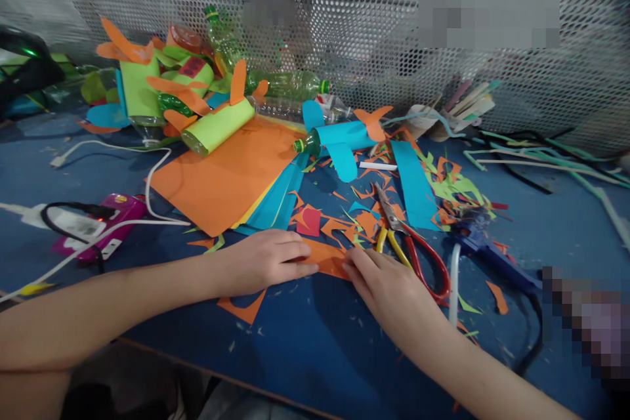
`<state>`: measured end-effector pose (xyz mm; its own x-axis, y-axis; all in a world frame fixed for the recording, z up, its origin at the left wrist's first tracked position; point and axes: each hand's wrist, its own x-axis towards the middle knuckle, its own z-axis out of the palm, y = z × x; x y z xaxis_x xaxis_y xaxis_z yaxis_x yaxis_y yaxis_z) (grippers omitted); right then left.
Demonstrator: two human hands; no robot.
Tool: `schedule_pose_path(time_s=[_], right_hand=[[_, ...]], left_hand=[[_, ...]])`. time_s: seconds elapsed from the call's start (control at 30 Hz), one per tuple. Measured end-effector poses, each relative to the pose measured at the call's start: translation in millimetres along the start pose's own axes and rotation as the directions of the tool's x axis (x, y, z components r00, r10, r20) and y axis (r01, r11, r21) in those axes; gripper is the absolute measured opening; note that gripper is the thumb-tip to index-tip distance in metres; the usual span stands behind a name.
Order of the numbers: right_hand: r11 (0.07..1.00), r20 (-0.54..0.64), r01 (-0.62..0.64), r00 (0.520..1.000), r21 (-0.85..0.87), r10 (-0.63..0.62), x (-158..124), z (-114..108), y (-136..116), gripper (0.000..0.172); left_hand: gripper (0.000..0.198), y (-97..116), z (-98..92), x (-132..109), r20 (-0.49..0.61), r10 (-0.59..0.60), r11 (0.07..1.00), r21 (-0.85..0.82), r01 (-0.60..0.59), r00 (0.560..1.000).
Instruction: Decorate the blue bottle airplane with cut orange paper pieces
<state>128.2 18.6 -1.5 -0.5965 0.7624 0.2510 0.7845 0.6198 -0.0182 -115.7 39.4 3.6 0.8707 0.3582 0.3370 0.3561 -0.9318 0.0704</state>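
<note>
An orange piece of paper (329,258) spans the gap between my two hands near the table's front. My left hand (270,261) pinches its left end, thumb and fingers together. At the other end, the fingers of my right hand (381,275) are closed on the paper; part of it is hidden under both hands. Just beyond my right hand lie red-handled scissors (427,262) and a tool with yellow handles (394,246). A blue bottle with paper fins (347,136) lies farther back.
Paper scraps (364,220) litter the blue table (305,348). Coloured sheets (226,174) are stacked at left, near a purple power bank (111,223) with cables. A blue glue gun (497,256) with a cord lies right. Bottles (290,84) line the mesh screen (344,33).
</note>
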Motion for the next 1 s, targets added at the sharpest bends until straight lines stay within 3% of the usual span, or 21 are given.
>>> schedule_pose_path(time_s=[0.23, 0.47, 0.67, 0.77, 0.87, 1.0], right_hand=[[1.0, 0.017, 0.011, 1.0, -0.018, -0.011, 0.9, 0.1, -0.5, 0.034], [0.999, 0.029, 0.033, 0.999, 0.011, -0.033, 0.2, 0.8, -0.6, 0.026], [0.995, -0.092, 0.077, 0.993, 0.057, -0.072, 3.3, -11.9, -0.9, 0.024], [0.997, -0.224, 0.065, 0.973, 0.037, -0.055, 2.9, -22.6, -0.1, 0.015], [0.979, -0.327, 0.201, 0.928, 0.038, -0.178, -0.4, -31.8, -0.3, 0.008], [0.845, -0.243, 0.531, 0.828, 0.056, -0.505, -5.2, -32.8, -4.8, 0.008]], left_hand=[[0.029, 0.3, -8.3, 2.8, 0.097, 0.006, 0.997, -0.076, 0.002, 0.995], [0.034, -0.5, -6.3, 0.0, 0.089, 0.044, 0.998, -0.051, -0.04, 0.995], [0.031, 1.1, -7.0, 0.5, 0.067, 0.033, 0.999, -0.042, -0.03, 0.997], [0.031, 2.0, -7.7, 1.0, 0.069, 0.024, 0.999, -0.036, -0.021, 0.997], [0.031, 2.6, -7.7, 0.5, 0.084, 0.009, 0.999, -0.04, -0.005, 0.996], [0.032, 2.3, -6.2, -1.6, 0.097, 0.007, 1.0, -0.029, -0.005, 0.995]])
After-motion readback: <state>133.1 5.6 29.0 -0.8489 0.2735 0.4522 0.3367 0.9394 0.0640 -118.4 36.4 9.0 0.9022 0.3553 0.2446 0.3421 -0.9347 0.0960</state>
